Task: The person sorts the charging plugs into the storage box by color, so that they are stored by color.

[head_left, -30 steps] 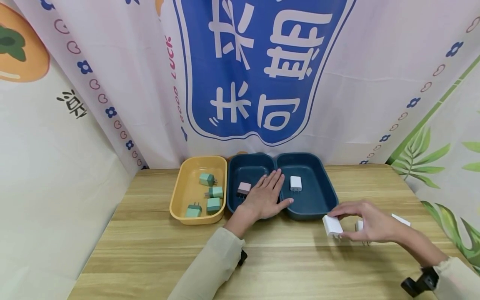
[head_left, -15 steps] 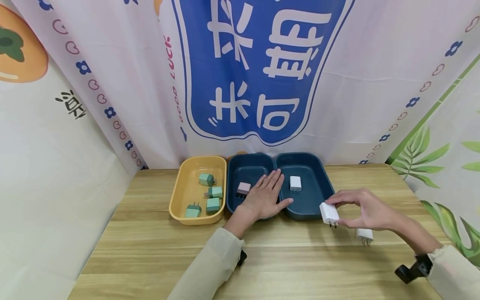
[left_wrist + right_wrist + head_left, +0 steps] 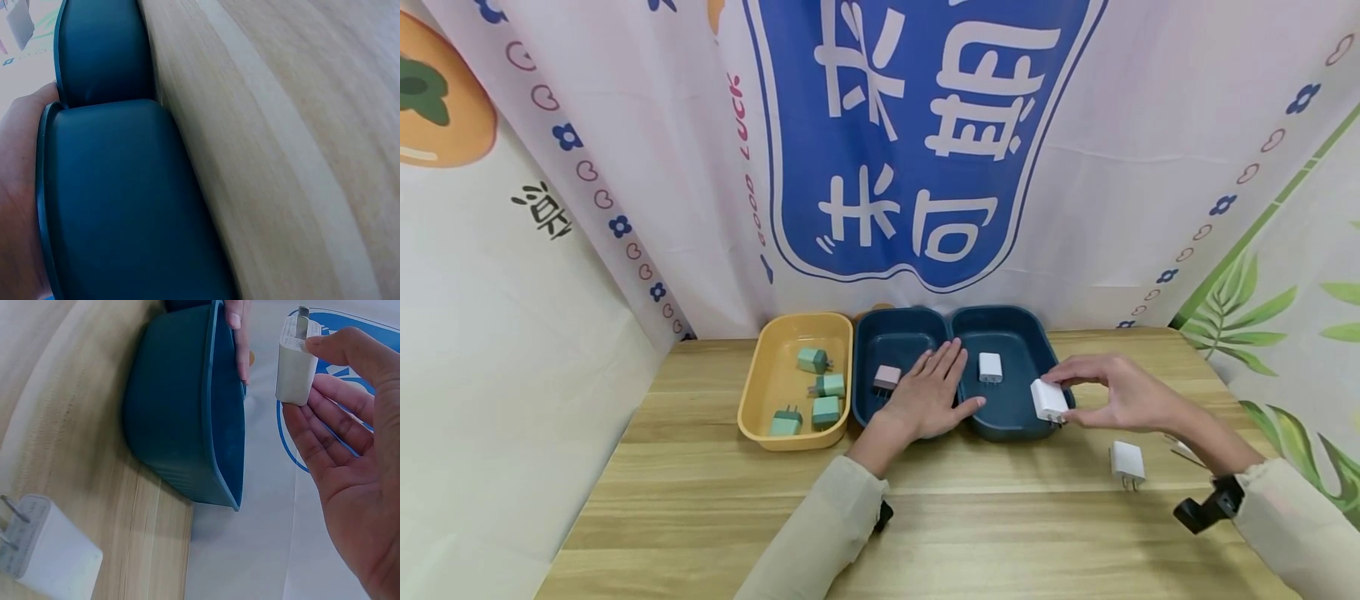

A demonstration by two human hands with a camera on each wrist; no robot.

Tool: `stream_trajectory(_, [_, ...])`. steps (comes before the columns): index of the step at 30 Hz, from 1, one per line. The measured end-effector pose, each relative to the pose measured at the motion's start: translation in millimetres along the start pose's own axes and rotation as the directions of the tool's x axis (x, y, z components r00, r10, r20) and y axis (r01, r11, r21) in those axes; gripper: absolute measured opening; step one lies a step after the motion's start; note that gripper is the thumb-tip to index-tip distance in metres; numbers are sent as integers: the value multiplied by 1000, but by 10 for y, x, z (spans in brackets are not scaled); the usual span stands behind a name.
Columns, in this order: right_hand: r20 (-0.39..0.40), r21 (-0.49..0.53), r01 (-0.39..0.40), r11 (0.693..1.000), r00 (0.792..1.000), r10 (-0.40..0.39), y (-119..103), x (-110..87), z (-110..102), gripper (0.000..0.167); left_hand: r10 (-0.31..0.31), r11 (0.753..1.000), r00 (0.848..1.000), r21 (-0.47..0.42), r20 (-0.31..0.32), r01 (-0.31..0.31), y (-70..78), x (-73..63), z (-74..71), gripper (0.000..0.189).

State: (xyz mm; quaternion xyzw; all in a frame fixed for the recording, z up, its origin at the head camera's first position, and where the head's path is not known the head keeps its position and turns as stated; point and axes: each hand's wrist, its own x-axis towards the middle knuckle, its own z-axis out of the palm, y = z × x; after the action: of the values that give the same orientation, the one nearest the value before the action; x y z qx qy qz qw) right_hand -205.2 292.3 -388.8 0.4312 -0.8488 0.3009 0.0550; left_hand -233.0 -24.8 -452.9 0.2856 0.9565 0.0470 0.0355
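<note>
My right hand [image 3: 1116,396] pinches a white charger plug [image 3: 1048,401] between thumb and fingers, over the near right rim of the right-hand dark blue tray [image 3: 1011,418]. In the right wrist view that plug [image 3: 295,365] has its prongs pointing up. Inside this tray lies one white charger plug [image 3: 990,367]. My left hand [image 3: 925,400], fingers straight, lies across the middle dark blue tray [image 3: 901,333], fingertips by the rim between both trays. A pink charger plug [image 3: 887,378] sits beside it in the middle tray.
A yellow tray [image 3: 777,343] at the left holds several green charger plugs [image 3: 826,411]. Another white charger plug [image 3: 1127,462] stands on the wooden table [image 3: 1000,533], right of the trays. Something pale [image 3: 1183,450] is partly hidden by my right forearm. A printed curtain [image 3: 1097,208] hangs behind.
My right hand has moved up and left with the white charger plug, from above the table to the right tray's rim. The left hand has stayed in place.
</note>
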Motion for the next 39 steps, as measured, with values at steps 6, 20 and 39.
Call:
stream_trajectory(6, [-2,-29,-29,999,1000,29,47,59,-9,46,1,1000,1000,-2,-1,-1,4,-2,2,89])
stream_trajectory(20, [-1,-23,-130,991,992,130,222,201,-32,41,-1,1000,1000,8,-12,1,-2,5,4,89])
stream_trajectory(39, [47,-7,-198,980,979,198,454,388,29,38,4,1000,1000,-6,-5,-4,-4,0,5,91])
